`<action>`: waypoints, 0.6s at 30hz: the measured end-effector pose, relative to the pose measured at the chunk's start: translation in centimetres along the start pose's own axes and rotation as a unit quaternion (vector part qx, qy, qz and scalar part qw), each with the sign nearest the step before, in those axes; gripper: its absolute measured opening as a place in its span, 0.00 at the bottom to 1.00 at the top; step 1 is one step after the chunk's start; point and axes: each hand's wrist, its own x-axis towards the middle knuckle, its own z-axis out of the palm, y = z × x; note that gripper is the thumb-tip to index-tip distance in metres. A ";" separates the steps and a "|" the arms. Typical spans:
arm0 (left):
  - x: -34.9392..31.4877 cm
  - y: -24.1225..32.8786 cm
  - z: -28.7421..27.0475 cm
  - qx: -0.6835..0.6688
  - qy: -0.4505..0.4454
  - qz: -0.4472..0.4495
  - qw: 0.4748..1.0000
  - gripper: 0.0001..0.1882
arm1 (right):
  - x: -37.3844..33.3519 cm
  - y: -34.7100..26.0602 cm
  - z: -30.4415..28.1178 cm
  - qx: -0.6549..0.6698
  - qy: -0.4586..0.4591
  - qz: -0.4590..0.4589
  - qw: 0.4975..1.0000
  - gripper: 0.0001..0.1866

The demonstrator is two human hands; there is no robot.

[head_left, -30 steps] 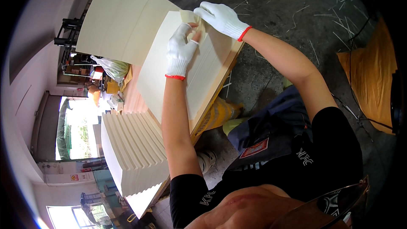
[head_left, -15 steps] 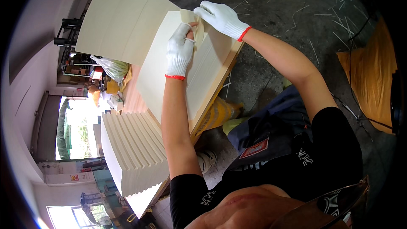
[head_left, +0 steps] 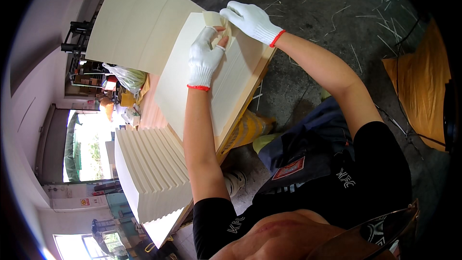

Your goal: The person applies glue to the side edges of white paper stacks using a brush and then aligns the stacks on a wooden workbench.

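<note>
Both hands wear white knit gloves with red cuffs. The left hand (head_left: 206,58) lies on a cream panel (head_left: 202,77), its fingers pinching a small cream slip (head_left: 215,19) at the panel's far edge; the right hand (head_left: 252,19) grips the same slip from the other side — fingers closed on it. The panel rests on a wooden board (head_left: 245,101). Beside it lies a larger cream sheet (head_left: 139,24), and nearer, a fanned stack of cream panels (head_left: 154,173). No container is clearly visible — only the littered concrete floor (head_left: 327,9).
</note>
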 end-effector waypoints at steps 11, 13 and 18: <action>-0.2 0.4 -0.1 0.020 -0.001 0.016 1.000 0.12 | -0.1 0.1 0.0 -0.003 -0.001 -0.006 1.000 0.21; -0.1 0.2 0.1 0.020 0.005 0.022 1.000 0.13 | -0.1 0.1 -0.1 -0.006 -0.008 -0.001 1.000 0.21; 0.1 -0.2 0.1 0.010 0.010 0.028 1.000 0.13 | -0.1 0.1 0.0 0.006 0.003 -0.008 1.000 0.21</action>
